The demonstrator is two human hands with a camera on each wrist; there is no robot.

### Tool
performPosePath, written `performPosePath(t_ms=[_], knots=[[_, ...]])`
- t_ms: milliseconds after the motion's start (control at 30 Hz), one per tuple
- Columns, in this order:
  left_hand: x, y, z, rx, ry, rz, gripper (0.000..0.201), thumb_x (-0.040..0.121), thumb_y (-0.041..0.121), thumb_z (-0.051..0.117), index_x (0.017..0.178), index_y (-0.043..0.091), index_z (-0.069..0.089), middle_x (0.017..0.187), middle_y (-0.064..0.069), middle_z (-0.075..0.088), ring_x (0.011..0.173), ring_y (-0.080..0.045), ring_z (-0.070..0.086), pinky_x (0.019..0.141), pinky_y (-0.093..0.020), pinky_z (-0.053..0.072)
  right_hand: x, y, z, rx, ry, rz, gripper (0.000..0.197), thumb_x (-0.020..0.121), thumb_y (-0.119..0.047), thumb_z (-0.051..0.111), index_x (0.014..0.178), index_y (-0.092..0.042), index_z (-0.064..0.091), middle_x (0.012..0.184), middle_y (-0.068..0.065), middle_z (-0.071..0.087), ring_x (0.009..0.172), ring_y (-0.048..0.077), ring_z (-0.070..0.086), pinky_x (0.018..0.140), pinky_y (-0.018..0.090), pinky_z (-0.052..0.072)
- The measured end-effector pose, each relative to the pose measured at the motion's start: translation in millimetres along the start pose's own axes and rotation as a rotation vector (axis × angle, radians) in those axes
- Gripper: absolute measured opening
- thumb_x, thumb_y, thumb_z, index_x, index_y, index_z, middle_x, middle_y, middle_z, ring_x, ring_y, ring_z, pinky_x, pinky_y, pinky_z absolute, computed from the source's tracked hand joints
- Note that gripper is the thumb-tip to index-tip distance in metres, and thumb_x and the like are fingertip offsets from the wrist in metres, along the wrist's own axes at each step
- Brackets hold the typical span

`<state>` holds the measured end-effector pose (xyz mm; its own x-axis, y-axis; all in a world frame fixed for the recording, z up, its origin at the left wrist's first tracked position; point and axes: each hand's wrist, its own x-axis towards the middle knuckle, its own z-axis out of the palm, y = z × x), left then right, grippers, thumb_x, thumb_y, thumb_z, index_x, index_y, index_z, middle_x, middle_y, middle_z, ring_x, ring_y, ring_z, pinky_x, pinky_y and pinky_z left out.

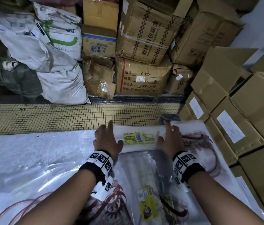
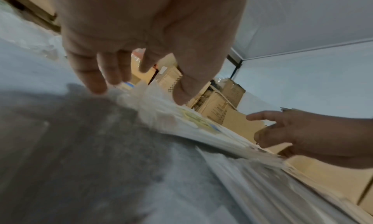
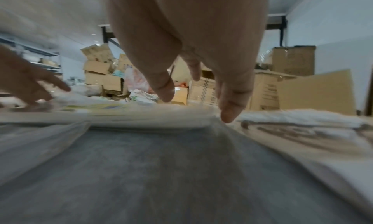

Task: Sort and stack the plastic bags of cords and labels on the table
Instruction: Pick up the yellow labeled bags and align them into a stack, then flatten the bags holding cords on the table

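A flat clear plastic bag with a yellow-green label [image 1: 138, 138] lies crosswise at the far edge of the table, between my two hands. My left hand [image 1: 107, 140] rests at its left end with straight, spread fingers [image 2: 95, 82]. At its right end my right hand [image 1: 170, 137] lies open, fingers [image 3: 230, 111] touching the bag's edge. The same bag [image 2: 193, 120] shows blurred in both wrist views [image 3: 125, 114]. Nearer me lies another long bag with a yellow label [image 1: 148, 203], and bags of dark red cords [image 1: 197, 143] sit at the right and lower left [image 1: 110, 200].
Clear plastic sheeting [image 1: 30, 159] covers the table's left part. Stacked cardboard boxes [image 1: 235, 120] crowd the right edge. Beyond the table, a tiled floor strip [image 1: 63, 117], white sacks [image 1: 58, 62] and more cartons [image 1: 144, 77] stand in a pile.
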<state>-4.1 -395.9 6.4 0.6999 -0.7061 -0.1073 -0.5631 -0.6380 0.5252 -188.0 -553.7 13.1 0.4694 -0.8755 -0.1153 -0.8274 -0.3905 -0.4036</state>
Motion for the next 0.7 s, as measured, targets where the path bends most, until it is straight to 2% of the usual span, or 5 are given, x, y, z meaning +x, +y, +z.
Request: performPosePath(t_ms=[133,333,467,600,700], knots=[[7,-5,12,0.201,-0.257,0.140,0.091,0.083,0.059,0.062,0.153,0.039,0.008,0.163,-0.004,-0.009,0.150,-0.030,0.000,0.116,-0.056,0.019,-14,-13,9,-0.182,-0.107,-0.114,0.065,0.096,-0.035,0.054,0.154,-0.024,0.025,0.153,0.016,0.025,0.139,0.039,0.029,0.110,0.052,0.031],[11,-15,20,0.220,-0.302,0.128,0.084,0.080,0.063,0.060,0.150,0.044,0.019,0.164,-0.006,-0.002,0.150,-0.030,0.006,0.119,-0.051,0.012,-19,-9,16,-0.242,-0.191,-0.129,0.058,0.096,-0.048,0.052,0.150,-0.031,0.035,0.149,0.011,0.032,0.134,0.037,0.033,0.107,0.051,0.033],[17,-15,-7,-0.083,-0.330,0.063,0.081,0.081,0.045,0.074,0.149,0.031,0.033,0.163,-0.009,0.006,0.148,-0.028,0.017,0.120,-0.042,0.021,-20,-18,6,-0.244,-0.223,-0.121,0.062,0.095,-0.049,0.054,0.150,-0.029,0.036,0.153,0.016,0.031,0.139,0.039,0.030,0.111,0.055,0.028],[-6,-34,-55,-0.197,-0.278,0.053,0.063,0.060,0.052,0.075,0.116,0.026,0.062,0.137,-0.006,0.051,0.126,-0.027,0.052,0.102,-0.042,0.047,-42,-35,-3,-0.201,-0.073,-0.166,0.055,0.094,-0.040,0.058,0.144,-0.022,0.045,0.146,0.016,0.043,0.135,0.039,0.039,0.109,0.056,0.033],[-57,-64,-79,-0.040,-0.324,0.004,0.065,0.066,0.044,0.081,0.125,0.028,0.058,0.130,0.001,0.058,0.115,-0.023,0.058,0.098,-0.043,0.049,-90,-58,0,0.069,-0.133,-0.268,0.039,0.095,-0.026,0.062,0.131,-0.010,0.058,0.127,0.015,0.060,0.110,0.029,0.059,0.093,0.036,0.047]])
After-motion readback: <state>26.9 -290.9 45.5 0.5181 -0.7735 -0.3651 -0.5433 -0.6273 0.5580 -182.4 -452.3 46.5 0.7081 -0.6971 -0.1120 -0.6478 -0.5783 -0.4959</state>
